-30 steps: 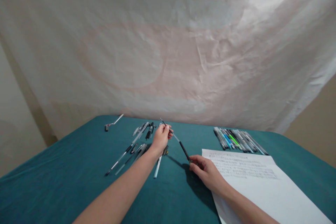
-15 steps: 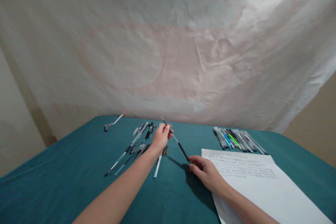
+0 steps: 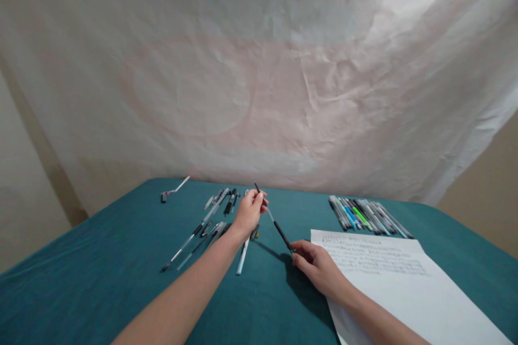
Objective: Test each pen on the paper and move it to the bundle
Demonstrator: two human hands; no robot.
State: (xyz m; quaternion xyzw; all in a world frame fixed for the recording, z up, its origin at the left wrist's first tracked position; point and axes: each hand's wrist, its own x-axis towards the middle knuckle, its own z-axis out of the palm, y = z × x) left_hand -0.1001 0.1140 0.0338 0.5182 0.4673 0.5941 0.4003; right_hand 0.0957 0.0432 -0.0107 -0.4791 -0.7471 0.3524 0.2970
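My left hand [image 3: 250, 211] is closed in a pinch on the upper part of a slim pen [image 3: 282, 233] with a clear length and a black grip. A thin dark tip sticks up past those fingers. Lower down, the fingertips of my right hand [image 3: 312, 260] are closed around the pen's other end, so it slants between both hands above the cloth. Whether the upper thin piece is a separate refill, I cannot tell. Partly behind my left wrist lies a pale blue-white pen [image 3: 243, 259], and beside that arm lie loose pens and pen parts [image 3: 214, 229].
A row of pens [image 3: 366, 215], several clear, some blue and one green, lies at the back right. Below it is a paper sheet [image 3: 388, 291] with handwriting. A bent white-and-dark pen piece [image 3: 175, 191] rests at the far left of the green cloth [image 3: 101, 259].
My left hand and the pen's upper tip have shifted very slightly right. My right hand stays in place, and both hands keep their hold.
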